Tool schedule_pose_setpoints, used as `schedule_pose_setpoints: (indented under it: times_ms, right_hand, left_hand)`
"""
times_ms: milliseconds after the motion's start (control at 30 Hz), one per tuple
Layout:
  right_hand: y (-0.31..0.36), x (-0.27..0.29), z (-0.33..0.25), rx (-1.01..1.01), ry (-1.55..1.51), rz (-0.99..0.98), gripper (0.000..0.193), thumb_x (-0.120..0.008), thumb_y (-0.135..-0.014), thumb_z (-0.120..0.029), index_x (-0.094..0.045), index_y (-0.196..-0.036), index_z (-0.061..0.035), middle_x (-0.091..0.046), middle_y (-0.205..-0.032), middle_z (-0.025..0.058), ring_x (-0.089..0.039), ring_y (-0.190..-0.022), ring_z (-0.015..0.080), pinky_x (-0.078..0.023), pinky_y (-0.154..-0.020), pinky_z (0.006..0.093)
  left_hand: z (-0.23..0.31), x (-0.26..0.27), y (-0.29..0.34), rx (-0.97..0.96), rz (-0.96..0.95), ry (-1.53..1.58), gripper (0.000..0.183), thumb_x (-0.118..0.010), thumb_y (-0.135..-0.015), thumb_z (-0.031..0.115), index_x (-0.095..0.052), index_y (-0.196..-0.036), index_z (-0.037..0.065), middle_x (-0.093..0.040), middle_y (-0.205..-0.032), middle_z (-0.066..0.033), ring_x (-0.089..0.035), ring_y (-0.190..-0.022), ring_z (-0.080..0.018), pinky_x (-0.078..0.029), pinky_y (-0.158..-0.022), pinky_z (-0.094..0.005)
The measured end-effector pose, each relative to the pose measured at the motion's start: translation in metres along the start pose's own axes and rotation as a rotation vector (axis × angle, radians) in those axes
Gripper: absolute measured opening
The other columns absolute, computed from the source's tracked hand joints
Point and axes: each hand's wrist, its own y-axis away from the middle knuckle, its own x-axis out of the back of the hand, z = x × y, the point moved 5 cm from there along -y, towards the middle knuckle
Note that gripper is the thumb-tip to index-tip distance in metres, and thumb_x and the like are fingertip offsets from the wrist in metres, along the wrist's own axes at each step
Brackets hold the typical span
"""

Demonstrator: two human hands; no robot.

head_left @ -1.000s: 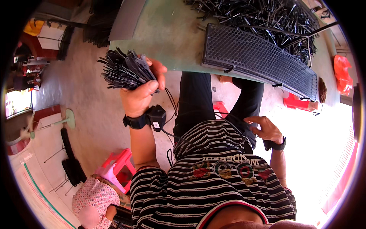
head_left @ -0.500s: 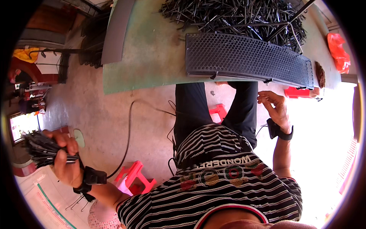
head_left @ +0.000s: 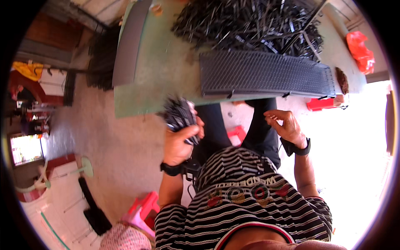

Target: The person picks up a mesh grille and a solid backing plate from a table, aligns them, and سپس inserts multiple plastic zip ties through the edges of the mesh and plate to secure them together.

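Observation:
My left hand is closed around a bundle of thin black strips, just off the near edge of the green table. The strips' tips are blurred and fan out away from me. My right hand is held in the air in front of the table edge, fingers curled and thumb drawn toward the index finger. Whatever it may pinch is too small to make out. Between the hands and a large heap of loose black strips lies a long black perforated panel along the table's front.
A grey flat sheet lies along the table's left side. On the right are a brown bundle and a red plastic bag. Pink-red stools stand on the floor, along with a black brush-like object at lower left.
My left hand has swung from far left in to the table edge, carrying the bundle of black strips. My right hand has shifted slightly left. The view has tilted a little.

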Motion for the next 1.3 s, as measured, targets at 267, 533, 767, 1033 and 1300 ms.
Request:
schedule_pose_setpoints:
  times_ms: [267, 533, 767, 1033, 1300]
  right_hand:
    - [-0.019, 0.072, -0.018, 0.016, 0.138, 0.375, 0.017, -0.057, -0.08, -0.002, -0.06, -0.095, 0.0041, -0.064, -0.081, 0.0143, -0.063, -0.071, 0.0182, -0.049, -0.065, 0.0264]
    - [-0.077, -0.032, -0.039, 0.169, -0.034, 0.126, 0.02, -0.057, -0.077, -0.004, -0.058, -0.095, 0.0049, -0.063, -0.076, 0.0174, -0.063, -0.063, 0.0227, -0.05, -0.056, 0.0296]
    - [-0.086, -0.012, -0.031, 0.053, -0.06, 0.106, 0.02, -0.055, -0.079, -0.006, -0.057, -0.094, 0.006, -0.062, -0.073, 0.0171, -0.062, -0.06, 0.0202, -0.049, -0.056, 0.0286]
    - [-0.128, -0.064, -0.067, -0.046, -0.289, -0.192, 0.03, -0.059, -0.08, -0.015, -0.057, -0.098, 0.0093, -0.062, -0.068, 0.0111, -0.059, -0.053, 0.0127, -0.046, -0.045, 0.0251]
    - [-0.152, -0.076, -0.052, -0.159, -0.489, -0.181, 0.018, -0.059, -0.079, -0.009, -0.061, -0.086, 0.008, -0.061, -0.063, 0.0082, -0.058, -0.051, 0.01, -0.047, -0.043, 0.0215]
  left_hand:
    - [-0.048, 0.01, -0.055, 0.254, 0.092, 0.083, 0.038, -0.062, -0.073, 0.001, -0.051, -0.109, 0.003, -0.06, -0.085, -0.0121, -0.06, -0.062, -0.0252, -0.049, -0.053, -0.0384]
    - [-0.028, 0.016, -0.08, 0.139, -0.004, -0.105, 0.038, -0.063, -0.07, -0.002, -0.052, -0.106, 0.001, -0.06, -0.08, -0.0114, -0.057, -0.054, -0.0214, -0.046, -0.045, -0.0334]
    - [-0.021, 0.053, -0.078, 0.099, 0.193, -0.063, 0.028, -0.061, -0.071, -0.003, -0.056, -0.098, -0.001, -0.06, -0.079, -0.0105, -0.059, -0.058, -0.0231, -0.047, -0.045, -0.034]
    - [-0.033, 0.013, -0.083, 0.173, 0.134, -0.022, 0.028, -0.063, -0.07, -0.007, -0.056, -0.096, 0.0, -0.061, -0.077, -0.0115, -0.062, -0.061, -0.023, -0.05, -0.048, -0.032]
    - [-0.035, 0.004, -0.09, 0.211, 0.075, 0.01, 0.025, -0.064, -0.071, -0.004, -0.057, -0.094, -0.001, -0.062, -0.08, -0.0099, -0.062, -0.063, -0.0214, -0.05, -0.05, -0.0316]
